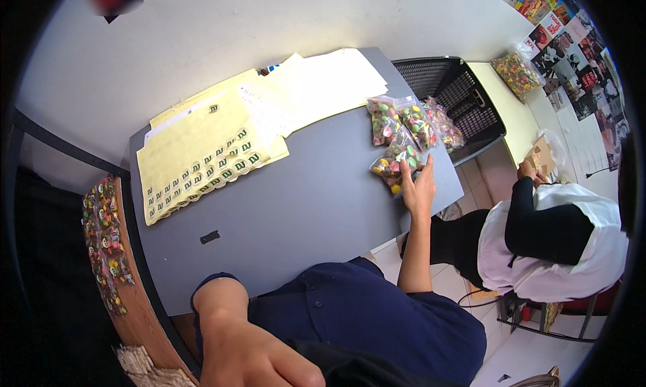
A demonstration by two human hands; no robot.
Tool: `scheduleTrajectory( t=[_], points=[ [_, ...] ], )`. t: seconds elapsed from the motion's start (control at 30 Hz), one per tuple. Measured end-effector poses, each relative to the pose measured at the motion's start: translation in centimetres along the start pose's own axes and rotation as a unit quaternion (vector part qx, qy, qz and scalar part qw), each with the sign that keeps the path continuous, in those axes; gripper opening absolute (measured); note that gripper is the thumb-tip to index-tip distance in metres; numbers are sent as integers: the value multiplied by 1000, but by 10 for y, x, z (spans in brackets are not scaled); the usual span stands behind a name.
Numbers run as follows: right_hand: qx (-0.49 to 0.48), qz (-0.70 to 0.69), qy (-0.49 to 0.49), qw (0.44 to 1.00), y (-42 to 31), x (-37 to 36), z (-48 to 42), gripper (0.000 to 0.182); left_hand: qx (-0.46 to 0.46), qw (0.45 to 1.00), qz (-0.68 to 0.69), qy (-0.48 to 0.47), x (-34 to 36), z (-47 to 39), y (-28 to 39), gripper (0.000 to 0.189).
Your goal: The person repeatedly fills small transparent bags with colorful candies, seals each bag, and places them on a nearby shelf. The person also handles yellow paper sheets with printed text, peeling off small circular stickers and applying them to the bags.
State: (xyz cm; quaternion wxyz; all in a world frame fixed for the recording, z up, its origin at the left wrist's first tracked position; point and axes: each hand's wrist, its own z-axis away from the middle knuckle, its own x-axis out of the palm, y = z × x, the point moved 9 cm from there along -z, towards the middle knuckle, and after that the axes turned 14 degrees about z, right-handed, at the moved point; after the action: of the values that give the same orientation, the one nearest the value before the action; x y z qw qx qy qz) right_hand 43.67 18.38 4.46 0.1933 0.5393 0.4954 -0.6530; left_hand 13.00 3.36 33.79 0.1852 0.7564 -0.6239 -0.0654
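My right hand [418,193] is at the right part of the grey table [303,200], its fingers apart and touching the near edge of a clear plastic bag of colourful candies [396,162]. Two similar candy bags [386,122] [418,122] lie just beyond it, side by side. My left hand [262,351] is raised close to the camera, at the bottom of the picture. Its fingers look bent and are partly cut off by the frame, so what it holds, if anything, is hidden.
Yellow sheets with round stickers [212,150] and white papers [333,84] lie along the wall. A black plastic crate [479,119] beside the table holds bagged candies [446,124]. At right, another person [545,235] works at a counter. Small candy packets [103,235] line a wooden ledge.
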Motion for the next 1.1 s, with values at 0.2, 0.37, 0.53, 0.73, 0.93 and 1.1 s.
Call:
scheduleTrajectory(
  t=[0.2, 0.37, 0.53, 0.73, 0.93, 1.1],
  points=[
    [-46, -207, 52, 976, 19, 7, 8, 82, 19, 998, 20, 56, -41, 38, -38, 20],
    [-175, -358, -10, 917, -32, 5, 48, 91, -286, 833, -191, 433, -173, 171, -116, 51],
    [-259, -467, -187, 825, -129, 22, 81, 94, -258, 820, -150, 488, -195, 213, -146, 43],
    [-386, -406, -237, 794, -197, 31, 65, 32, -187, 770, -257, 553, -204, 226, -103, 14],
    [-343, -434, -276, 786, -216, 43, 59, 10, -108, 773, -234, 579, -208, 225, -86, 17],
    [-370, -414, -250, 793, -224, 41, 65, 11, -116, 744, -268, 601, -209, 229, -78, 34]
  ],
)
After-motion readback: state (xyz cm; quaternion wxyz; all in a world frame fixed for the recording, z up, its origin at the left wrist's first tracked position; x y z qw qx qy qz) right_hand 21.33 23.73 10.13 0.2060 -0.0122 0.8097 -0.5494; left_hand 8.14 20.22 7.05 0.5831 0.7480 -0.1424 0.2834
